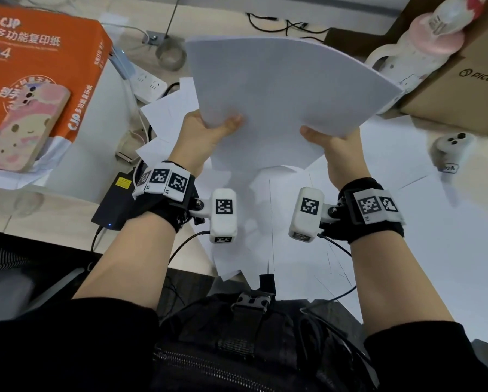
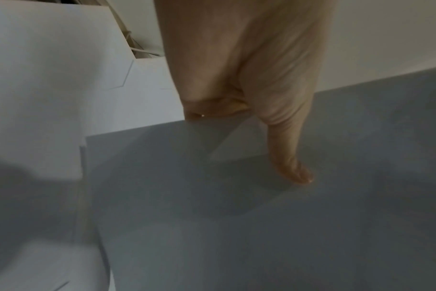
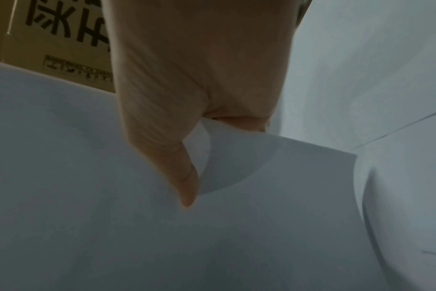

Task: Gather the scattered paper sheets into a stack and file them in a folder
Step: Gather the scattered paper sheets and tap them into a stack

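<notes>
A stack of white paper sheets (image 1: 282, 83) is held up above the desk, tilted away from me. My left hand (image 1: 209, 127) grips its near left edge, thumb on top and fingers hidden beneath. My right hand (image 1: 326, 142) grips the near right edge the same way. In the left wrist view my thumb (image 2: 290, 157) presses flat on the stack (image 2: 261, 226). In the right wrist view the thumb (image 3: 184, 177) lies on the stack (image 3: 112, 196). More loose sheets (image 1: 407, 210) lie scattered on the desk below. No folder is in view.
An orange A4 paper ream (image 1: 36, 69) with a phone (image 1: 25, 128) on it sits at the left. A cardboard box (image 1: 463, 89) and a white-pink bottle (image 1: 424, 41) stand at the right. A power strip (image 1: 149, 84), cables and a black adapter (image 1: 115, 202) lie left of the sheets.
</notes>
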`<state>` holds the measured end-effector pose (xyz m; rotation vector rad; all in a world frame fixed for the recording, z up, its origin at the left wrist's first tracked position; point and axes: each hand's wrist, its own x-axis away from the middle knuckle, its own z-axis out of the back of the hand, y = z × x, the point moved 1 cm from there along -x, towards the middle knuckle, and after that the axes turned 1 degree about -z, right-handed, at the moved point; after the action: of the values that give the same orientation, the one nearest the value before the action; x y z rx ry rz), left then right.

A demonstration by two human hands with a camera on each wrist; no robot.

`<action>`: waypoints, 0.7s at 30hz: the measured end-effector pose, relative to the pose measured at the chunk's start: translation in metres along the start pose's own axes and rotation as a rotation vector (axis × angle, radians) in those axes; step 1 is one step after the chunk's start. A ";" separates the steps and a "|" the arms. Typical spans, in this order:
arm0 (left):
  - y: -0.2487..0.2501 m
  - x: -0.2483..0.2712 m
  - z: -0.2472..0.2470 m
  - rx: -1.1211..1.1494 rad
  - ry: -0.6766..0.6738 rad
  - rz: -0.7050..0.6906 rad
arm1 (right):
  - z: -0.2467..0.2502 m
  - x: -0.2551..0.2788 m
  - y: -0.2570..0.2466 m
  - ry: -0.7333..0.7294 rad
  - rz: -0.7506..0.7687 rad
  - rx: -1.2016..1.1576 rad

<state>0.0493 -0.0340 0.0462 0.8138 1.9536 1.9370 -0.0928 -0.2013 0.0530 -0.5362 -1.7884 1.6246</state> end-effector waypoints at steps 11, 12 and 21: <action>-0.033 -0.008 -0.018 -0.141 0.086 0.140 | 0.034 -0.003 0.019 0.196 -0.089 0.003; -0.039 -0.010 -0.016 -0.165 0.156 0.201 | 0.038 -0.004 0.019 0.232 -0.096 0.006; -0.084 -0.011 -0.031 -0.141 0.309 0.707 | 0.080 -0.020 0.051 0.325 -0.264 0.131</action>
<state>0.0244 -0.0615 -0.0361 1.3681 1.7947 2.6990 -0.1413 -0.2646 -0.0026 -0.4527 -1.4368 1.3732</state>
